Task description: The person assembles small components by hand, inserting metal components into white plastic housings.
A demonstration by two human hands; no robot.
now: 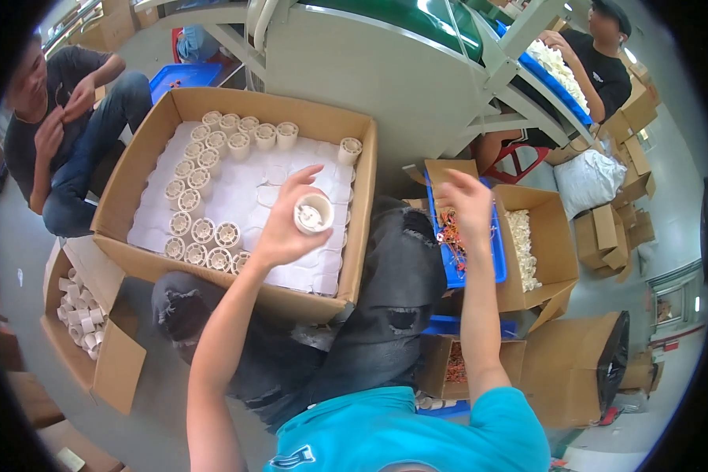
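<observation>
My left hand (291, 224) grips a small white plastic spool (313, 214) and holds it above the big cardboard box (354, 236) on my lap. Rows of the same white spools (204, 181) stand along the box's far and left sides on white padding. My right hand (468, 200) hovers over a blue tray (497, 259) of small orange and red parts (451, 232), fingers bent down toward them. Whether it pinches a part is hidden.
A cardboard box of white pieces (521, 248) stands right of the blue tray. Another box of spools (79, 315) lies on the floor at left. One person (71, 134) sits at left, another (598, 63) at a table top right. More cartons (574, 366) crowd the right.
</observation>
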